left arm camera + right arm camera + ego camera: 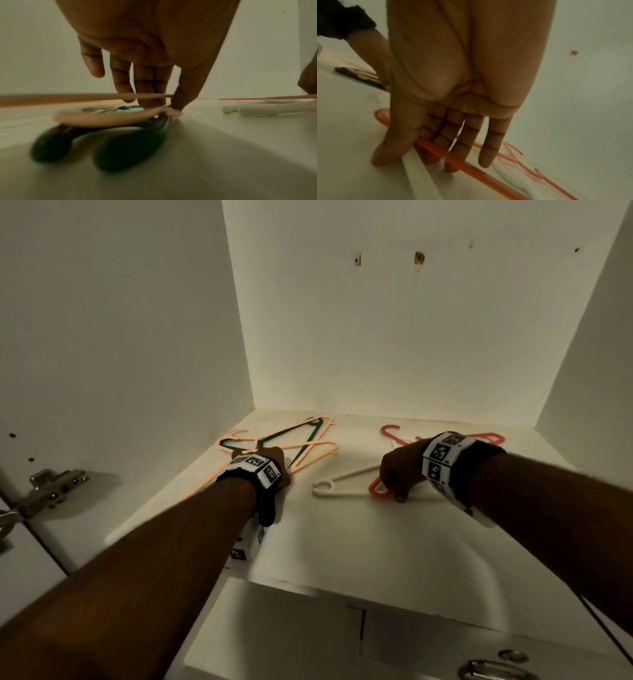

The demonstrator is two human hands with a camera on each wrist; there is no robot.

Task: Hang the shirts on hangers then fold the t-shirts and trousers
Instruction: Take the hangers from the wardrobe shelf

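Inside a white cupboard, both of a person's arms reach onto a white shelf (342, 542) strewn with plastic hangers. No shirts, t-shirts or trousers are in view.

The left hand (263, 455) is on a pile at the left of the shelf: peach hangers (315, 451) crossed over a dark green hanger (301, 429). In the left wrist view the fingers (145, 83) point down, nearly straight, with their tips on the peach hook (102, 117) lying over the blurred green one (120, 148); the thumb (185, 94) touches the same spot. Whether the tips pinch the plastic or only press it, I cannot tell.

The right hand (400, 474) is on a second group at the right: a white hanger (342, 484) with 2 red-orange hangers, 1 under the hand (376, 489) and 1 farther back (392, 431). In the right wrist view the fingers (471, 142) are extended and close together, and an orange bar (471, 166) passes between thumb (393, 146) and fingertips, with a white bar (418, 173) just beside it. The hold looks loose.

A metal hinge (51, 484) is fixed to the left cupboard wall, and the back panel (411, 337) has small screw holes.
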